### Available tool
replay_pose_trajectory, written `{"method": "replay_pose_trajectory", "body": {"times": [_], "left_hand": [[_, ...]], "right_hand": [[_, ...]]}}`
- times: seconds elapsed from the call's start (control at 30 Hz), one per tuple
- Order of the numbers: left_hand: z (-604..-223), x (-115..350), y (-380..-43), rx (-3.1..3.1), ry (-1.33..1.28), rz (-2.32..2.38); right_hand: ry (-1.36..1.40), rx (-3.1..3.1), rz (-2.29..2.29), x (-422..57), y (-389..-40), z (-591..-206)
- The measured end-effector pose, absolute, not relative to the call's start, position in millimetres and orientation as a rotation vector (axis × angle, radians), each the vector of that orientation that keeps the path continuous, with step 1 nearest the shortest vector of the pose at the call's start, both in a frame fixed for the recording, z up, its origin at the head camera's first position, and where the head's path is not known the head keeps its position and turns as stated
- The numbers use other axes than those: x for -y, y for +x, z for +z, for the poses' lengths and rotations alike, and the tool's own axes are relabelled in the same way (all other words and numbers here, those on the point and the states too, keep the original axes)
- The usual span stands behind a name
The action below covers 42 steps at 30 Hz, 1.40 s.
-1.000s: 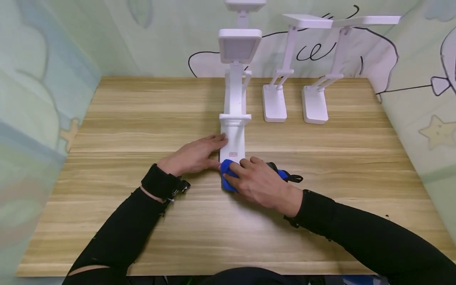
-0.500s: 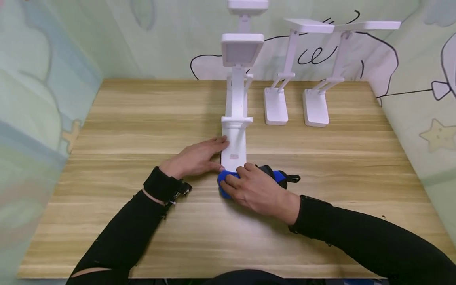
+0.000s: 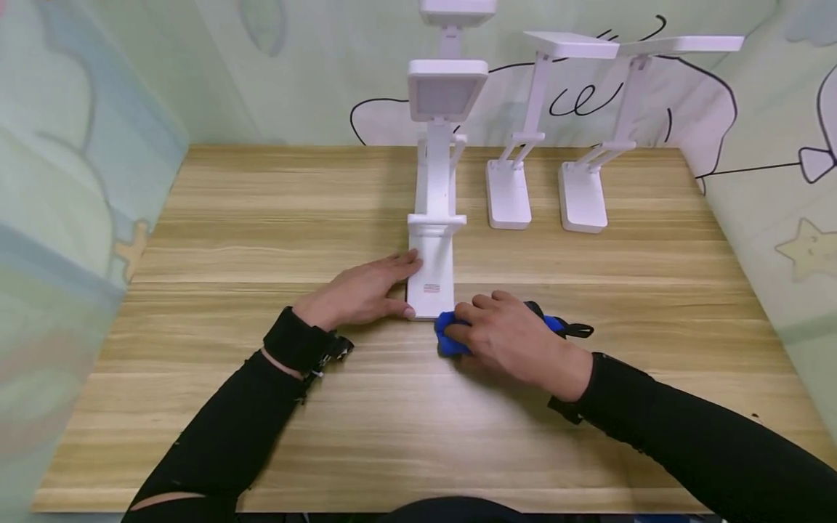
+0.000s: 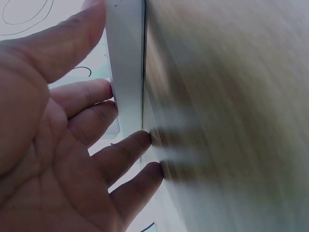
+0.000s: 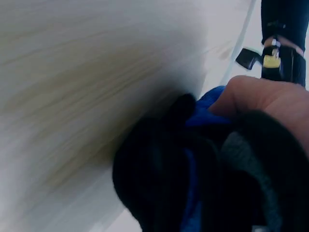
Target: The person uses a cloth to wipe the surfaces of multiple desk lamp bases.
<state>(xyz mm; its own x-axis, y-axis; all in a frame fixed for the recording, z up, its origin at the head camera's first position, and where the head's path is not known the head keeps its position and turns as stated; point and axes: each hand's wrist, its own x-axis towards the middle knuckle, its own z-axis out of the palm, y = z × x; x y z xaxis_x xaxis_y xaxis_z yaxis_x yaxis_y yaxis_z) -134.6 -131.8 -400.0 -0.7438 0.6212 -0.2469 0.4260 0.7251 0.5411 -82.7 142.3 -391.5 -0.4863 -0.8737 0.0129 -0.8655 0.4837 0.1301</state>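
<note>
A white desk lamp [image 3: 431, 276] stands in the middle of the table, its base end towards me. My left hand [image 3: 360, 290] rests against the base's left side, fingers fairly straight and thumb at the front corner. Up close in the left wrist view, the fingertips touch the side of the base [image 4: 126, 63]. My right hand [image 3: 513, 338] grips a bunched blue-and-black cloth [image 3: 447, 335] with a black loop, just off the base's front right corner. Dark folds of the cloth [image 5: 159, 174] fill much of the right wrist view; most of the right fingers are hidden there.
Two more white lamps stand at the back right, one lamp [image 3: 508, 200] beside another lamp [image 3: 582, 200]. Behind the middle lamp is a further lamp head [image 3: 458, 11]. Patterned curtains [image 3: 294, 73] border the wooden table [image 3: 275, 203] at the back and sides.
My right hand has drawn the cloth from the lamp base's front end towards me, then off to the right, baring the front edge. The left hand stays in place on the base.
</note>
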Motion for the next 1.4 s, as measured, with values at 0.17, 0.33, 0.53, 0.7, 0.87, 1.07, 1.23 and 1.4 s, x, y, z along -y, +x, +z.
{"method": "replay_pose_trajectory", "body": {"times": [0.17, 0.33, 0.53, 0.7, 0.87, 1.07, 1.23, 1.4], "left_hand": [[-398, 130, -135, -2.510, 0.805, 0.635], [-396, 128, -135, -2.529, 0.815, 0.626], [-396, 127, -135, -2.565, 0.813, 0.620], [-397, 127, -134, -2.555, 0.805, 0.650], [-398, 128, -133, -2.546, 0.793, 0.677], [-400, 129, -132, -2.544, 0.797, 0.689], [-400, 130, -131, -2.546, 0.802, 0.673], [-400, 130, -132, -2.549, 0.814, 0.686]], "right_hand": [[1.373, 2.720, -0.038, -169, -106, -386], [1.198, 2.767, 0.242, -170, -131, -381], [1.146, 2.867, 0.491, -146, -153, -390], [1.056, 3.033, 0.553, -137, -165, -395], [1.292, 3.071, 0.675, -139, -160, -391], [1.500, 3.093, 0.844, -145, -154, -386], [1.270, 3.036, 0.646, -135, -158, -391], [1.336, 3.017, 0.487, -132, -152, -390]]}}
